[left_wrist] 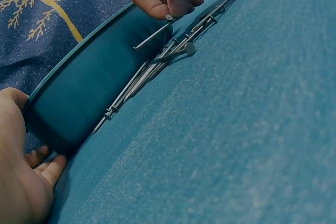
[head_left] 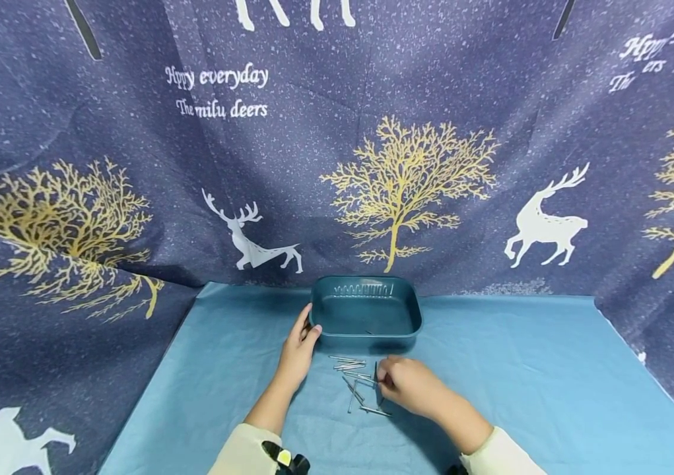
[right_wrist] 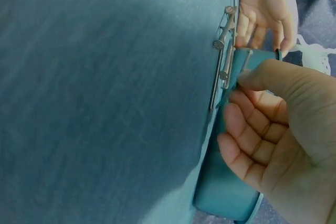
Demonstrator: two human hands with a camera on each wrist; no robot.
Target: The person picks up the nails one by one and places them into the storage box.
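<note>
A dark teal plastic basin (head_left: 366, 342) stands at the back of the cloth. My left hand (head_left: 297, 351) grips its left end, thumb up at the rim and other fingers low on the wall in the left wrist view. In front of the basin, my right hand (head_left: 412, 386) pinches a nail (left_wrist: 152, 34) between thumb and index finger; the nail slants out from the fingertips. Several loose metal nails (head_left: 350, 365) lie crossed over each other on the cloth, just left of the right hand. One small thin dark piece (head_left: 369, 332) shows inside the basin near its front wall.
A light blue cloth (head_left: 509, 369) covers the table. Behind it hangs a dark blue curtain (head_left: 289, 165) printed with white deer and yellow trees, close to the basin's back edge.
</note>
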